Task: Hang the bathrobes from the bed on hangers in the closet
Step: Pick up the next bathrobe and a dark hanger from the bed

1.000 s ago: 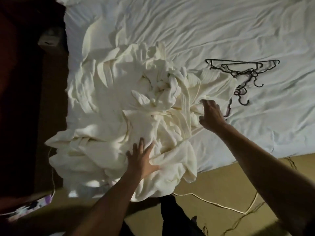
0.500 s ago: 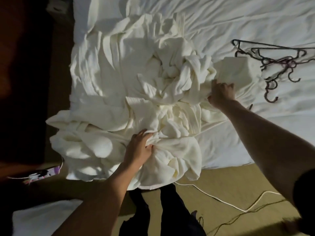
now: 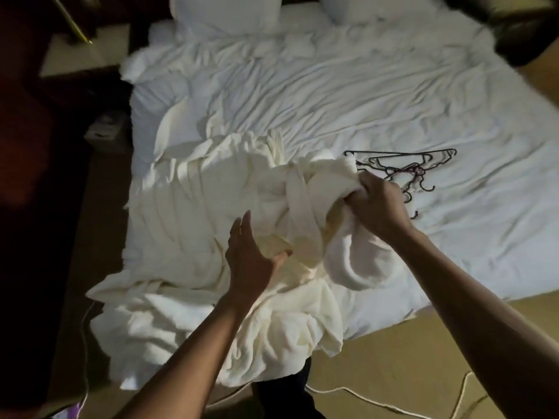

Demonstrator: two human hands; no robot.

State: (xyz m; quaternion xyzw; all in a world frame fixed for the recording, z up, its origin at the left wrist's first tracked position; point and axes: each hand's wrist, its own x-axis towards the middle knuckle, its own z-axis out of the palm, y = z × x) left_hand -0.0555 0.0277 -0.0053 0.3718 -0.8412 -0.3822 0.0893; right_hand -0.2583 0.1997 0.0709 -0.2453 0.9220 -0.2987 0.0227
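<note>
at the near edge of the bed (image 3: 378, 95) your right hand (image 3: 376, 208) clutches a bathrobe (image 3: 329, 184), left hand (image 3: 251, 261) open; next, untangle it for the hangers (image 3: 402, 167).

Bed (image 3: 363, 86): carries the items below.
Bathrobes (image 3: 196, 222): heaped on the bed's near left part and spilling over its near edge. The heap lies under and to the left of the left hand (image 3: 251, 261) fingers (image 3: 243, 225). One bunch is gathered inside the right hand (image 3: 375, 207) fingers (image 3: 367, 184).
Hangers (image 3: 405, 167): one tangle on the sheet, just right of and behind the right fingers.
Pillows (image 3: 227, 13): at the bed's far end, well behind both sets of fingers.
Cord (image 3: 363, 400): on the floor (image 3: 393, 358) before the bed, nearer than the fingers.
</note>
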